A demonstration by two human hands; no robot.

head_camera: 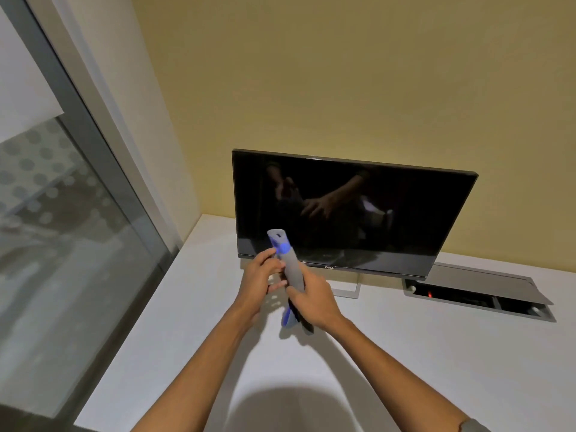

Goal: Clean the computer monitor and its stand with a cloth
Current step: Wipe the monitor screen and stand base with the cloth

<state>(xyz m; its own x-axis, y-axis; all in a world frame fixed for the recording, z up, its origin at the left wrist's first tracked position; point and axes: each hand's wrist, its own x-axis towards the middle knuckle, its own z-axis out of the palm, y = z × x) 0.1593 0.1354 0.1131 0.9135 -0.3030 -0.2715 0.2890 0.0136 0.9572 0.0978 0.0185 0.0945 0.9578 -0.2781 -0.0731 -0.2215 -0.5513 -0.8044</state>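
Occupying the lower half of the frame, a white desk (pixel 420 353) runs back to a yellow wall (pixel 343 73); a glass window (pixel 62 229) with a grey frame fills the left side. Right of centre, the monitor (pixel 352 210) stands on the desk, screen dark, tilted back, with dim reflections of hands on it. Its silver stand (pixel 350 291) shows just beneath the lower bezel. To the right, a desk cable box (pixel 480 291) sits with its lid raised. At centre, both bare forearms reach forward. The right hand (pixel 314 302) grips the lower part of a grey and blue cleaning tool (pixel 288 263), held upright in front of the monitor's lower left corner. The left hand (pixel 260 280) holds its middle with curled fingers. Blue and dark material, possibly the cloth, hangs below the right hand; cannot tell exactly
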